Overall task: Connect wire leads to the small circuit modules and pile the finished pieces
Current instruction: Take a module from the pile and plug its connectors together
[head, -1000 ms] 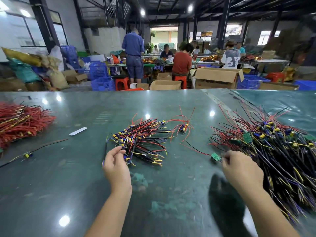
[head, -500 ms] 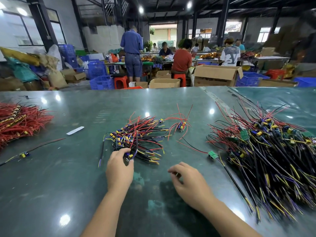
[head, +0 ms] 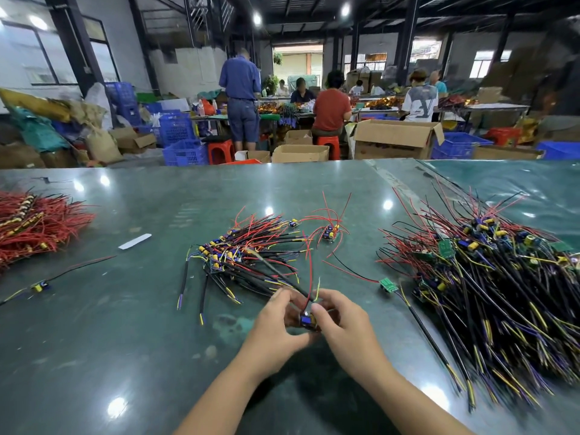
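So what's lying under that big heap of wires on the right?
Under the big wire heap only the green table shows around its edges. Green circuit boards peek out on top; anything buried deeper is covered.

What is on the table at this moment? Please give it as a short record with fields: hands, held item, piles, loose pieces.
hands: left hand and right hand meet near the table's front, both pinching one piece
held item: small module with blue part, black and red leads rising from it
middle pile: wired modules, just behind the hands
right pile: large heap of black leads and green boards
left pile: red wires
loose pieces: green board with leads; white strip
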A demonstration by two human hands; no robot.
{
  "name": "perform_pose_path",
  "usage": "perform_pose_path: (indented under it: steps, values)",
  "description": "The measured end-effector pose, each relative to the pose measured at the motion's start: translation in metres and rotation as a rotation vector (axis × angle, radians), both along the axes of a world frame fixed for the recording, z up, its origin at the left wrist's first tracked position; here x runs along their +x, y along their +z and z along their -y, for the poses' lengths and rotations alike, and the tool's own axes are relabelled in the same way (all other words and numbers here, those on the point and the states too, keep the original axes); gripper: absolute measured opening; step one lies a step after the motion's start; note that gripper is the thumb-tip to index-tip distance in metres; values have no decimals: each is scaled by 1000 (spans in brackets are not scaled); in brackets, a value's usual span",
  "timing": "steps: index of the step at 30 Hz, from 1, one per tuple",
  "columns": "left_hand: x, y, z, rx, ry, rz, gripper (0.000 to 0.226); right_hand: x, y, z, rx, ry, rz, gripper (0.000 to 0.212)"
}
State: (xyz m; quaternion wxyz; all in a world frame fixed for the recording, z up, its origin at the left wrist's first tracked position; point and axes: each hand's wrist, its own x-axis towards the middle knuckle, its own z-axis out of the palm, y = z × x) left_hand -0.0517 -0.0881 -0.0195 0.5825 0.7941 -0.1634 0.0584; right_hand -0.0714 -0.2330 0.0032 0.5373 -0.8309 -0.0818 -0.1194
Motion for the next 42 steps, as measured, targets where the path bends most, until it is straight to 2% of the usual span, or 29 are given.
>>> perform_pose_path:
  steps: [3, 7, 10, 15, 18, 22, 26, 29, 32, 37, 42]
  values:
    - [-3, 2, -1, -74, -85, -111, 38, -1, 0, 0, -67, 1, 25, 16]
    - [-6, 9, 0, -109, -171, -95, 24, -1, 3, 2, 20, -43, 21, 19]
    - [-7, 12, 1, -177, -175, -114, 23, -2, 6, 5, 78, -41, 10, 33]
    - [-9, 14, 3, -214, -133, -114, 9, -2, 3, 4, -41, 3, 51, 29]
    - [-6, 14, 4, -241, -54, -137, 20, -2, 2, 3, -30, -22, 60, 20]
    - [0, 16, 4, -366, 131, -246, 20, 1, 1, 1, 77, -112, 43, 16]
    - [3, 17, 3, -617, 245, -325, 19, 5, 1, 0, 319, -108, 0, 13]
    - [4, 18, 2, -732, 253, -342, 17, 7, 1, -5, 499, -98, -59, 19]
    - [4, 20, 0, -726, 238, -335, 16, 7, 3, -6, 612, -67, -82, 20]
    - [2, 20, 1, -684, 210, -320, 16, 6, 5, -3, 565, -77, -73, 14]
    - [4, 22, 1, -692, 319, -295, 24, 3, 7, -7, 677, -52, -144, 8]
